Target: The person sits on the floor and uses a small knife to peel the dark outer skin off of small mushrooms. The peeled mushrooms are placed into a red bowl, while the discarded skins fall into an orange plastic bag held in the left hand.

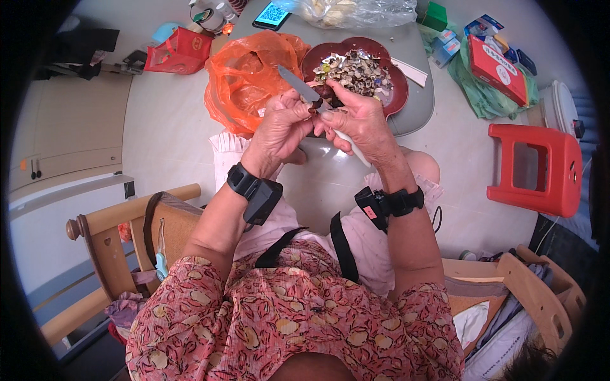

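Observation:
My right hand [369, 119] grips the white handle of a kitchen knife [296, 82]. Its blade points up and to the left, past my left fingers. Between the fingertips of my left hand [283, 124] is a small dark brown piece [316, 104], touching the blade; what it is cannot be told. Just beyond both hands sits a dark red, lobed tray [402, 93], heaped with pale and dark scraps [355, 71] that look like peelings. An orange plastic bag [228, 90] lies open to the left of the tray, its contents mostly hidden.
The grey table [424, 112] also bears a clear plastic bag of pale pieces [340, 12], a phone [271, 16] with a lit screen and a white strip [411, 72]. A red plastic stool [533, 169] stands right, below a green bag [472, 90]. A red bag [178, 52] is at left.

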{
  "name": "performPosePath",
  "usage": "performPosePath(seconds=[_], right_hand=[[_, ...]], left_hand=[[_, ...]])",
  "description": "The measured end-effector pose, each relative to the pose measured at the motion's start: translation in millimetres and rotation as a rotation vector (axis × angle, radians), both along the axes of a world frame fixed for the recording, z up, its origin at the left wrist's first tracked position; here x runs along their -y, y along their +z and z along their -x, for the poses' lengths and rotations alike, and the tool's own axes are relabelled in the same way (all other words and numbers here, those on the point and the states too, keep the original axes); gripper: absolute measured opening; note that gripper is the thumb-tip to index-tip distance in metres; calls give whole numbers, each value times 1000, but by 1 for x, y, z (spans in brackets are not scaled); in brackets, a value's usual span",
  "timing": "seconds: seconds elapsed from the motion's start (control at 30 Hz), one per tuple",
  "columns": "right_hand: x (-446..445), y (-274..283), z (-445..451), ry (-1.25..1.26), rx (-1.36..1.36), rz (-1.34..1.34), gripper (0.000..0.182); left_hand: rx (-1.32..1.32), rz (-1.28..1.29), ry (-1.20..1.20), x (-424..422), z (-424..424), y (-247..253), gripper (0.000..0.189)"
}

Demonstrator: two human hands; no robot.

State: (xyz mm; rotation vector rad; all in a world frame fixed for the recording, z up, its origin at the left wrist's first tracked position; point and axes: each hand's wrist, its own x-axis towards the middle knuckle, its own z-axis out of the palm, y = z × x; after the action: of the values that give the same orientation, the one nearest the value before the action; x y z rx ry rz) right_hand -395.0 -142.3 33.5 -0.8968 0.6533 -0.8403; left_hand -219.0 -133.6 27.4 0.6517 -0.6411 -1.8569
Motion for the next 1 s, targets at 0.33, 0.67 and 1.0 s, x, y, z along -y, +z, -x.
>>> performPosePath(seconds=[0.33,0.67,1.0], right_hand=[[0,-2,2,-14,-5,8,61],[13,-9,9,-178,210,-286,21],[11,-2,17,-96,269,-160,70]], left_hand=[[-20,-54,-52,-1,-4,-1,27],[0,46,-15,17,14,7,47],[266,50,85,22,13,2,43]])
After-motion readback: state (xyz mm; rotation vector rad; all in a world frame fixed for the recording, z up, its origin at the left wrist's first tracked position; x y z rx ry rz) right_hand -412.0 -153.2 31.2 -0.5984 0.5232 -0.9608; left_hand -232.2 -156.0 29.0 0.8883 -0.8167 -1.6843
